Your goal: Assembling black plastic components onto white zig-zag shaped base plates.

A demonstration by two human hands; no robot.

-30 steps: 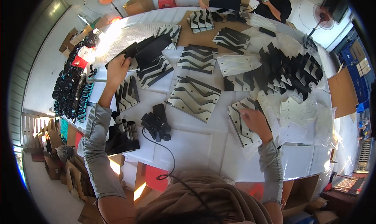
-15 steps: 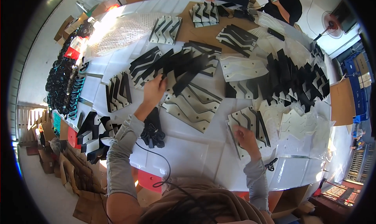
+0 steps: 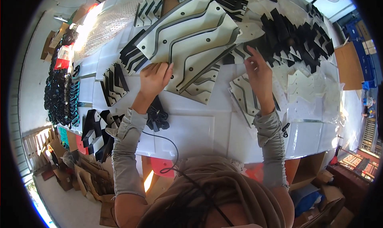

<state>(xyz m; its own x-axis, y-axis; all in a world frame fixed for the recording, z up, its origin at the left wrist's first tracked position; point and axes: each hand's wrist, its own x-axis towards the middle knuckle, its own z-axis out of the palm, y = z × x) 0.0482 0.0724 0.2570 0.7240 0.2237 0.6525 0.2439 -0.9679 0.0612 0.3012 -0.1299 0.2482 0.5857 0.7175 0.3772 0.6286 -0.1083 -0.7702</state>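
Note:
My left hand (image 3: 156,78) is closed on the near left edge of a large white panel (image 3: 187,40) with wavy black strips and small dark holes. This panel is lifted and tilted, its patterned face showing, and it covers part of the table's middle. Below its near edge lies a similar striped panel (image 3: 201,90). My right hand (image 3: 260,74) is just right of the raised panel, apart from it, fingers loosely spread and holding nothing I can see. Beneath and nearer me than that hand rests another striped panel stack (image 3: 242,94).
A heap of black-and-white panels (image 3: 295,38) fills the far right. Clear plastic-wrapped white panels (image 3: 305,86) lie nearer. On the left are a small panel stack (image 3: 114,84), a dark bundle (image 3: 157,115) and a long black pile (image 3: 60,94). A cable (image 3: 169,140) crosses the front edge.
The left hand's blurred dark piece gives way to a large white-faced panel held up in it. My right hand has moved away from me, off the right panel stack. The view has shifted.

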